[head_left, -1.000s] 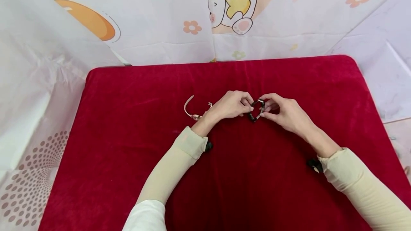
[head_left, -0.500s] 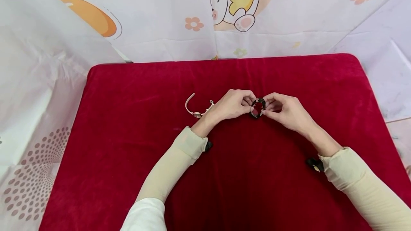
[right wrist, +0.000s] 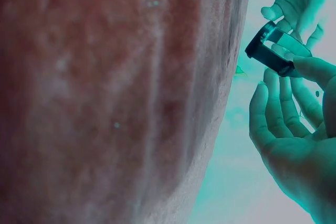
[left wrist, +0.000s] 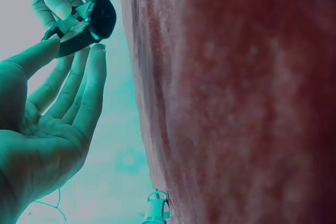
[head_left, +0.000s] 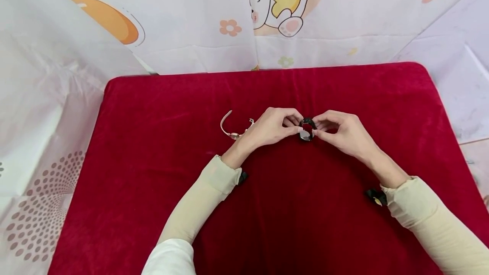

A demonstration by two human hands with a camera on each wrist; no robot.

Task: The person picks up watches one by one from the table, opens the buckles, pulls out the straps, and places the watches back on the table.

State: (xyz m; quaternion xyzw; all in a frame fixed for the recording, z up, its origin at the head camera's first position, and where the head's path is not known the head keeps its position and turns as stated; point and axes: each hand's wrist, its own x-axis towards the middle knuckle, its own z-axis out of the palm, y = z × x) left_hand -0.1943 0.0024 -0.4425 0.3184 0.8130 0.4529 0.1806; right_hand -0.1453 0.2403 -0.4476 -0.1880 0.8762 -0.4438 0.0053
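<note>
We pinch a looped black watch (head_left: 305, 135) from opposite sides with our left hand (head_left: 278, 126) and right hand (head_left: 341, 130), directly between them, neither hand nearer.

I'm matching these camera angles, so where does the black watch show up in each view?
Head: the black watch is right of centre, between the left hand and right hand.
Left wrist: the watch is at upper left.
Right wrist: the watch is at upper right.
Shared landmark: the red cloth, under the hands in head, right side in left wrist, left side in right wrist.
</note>
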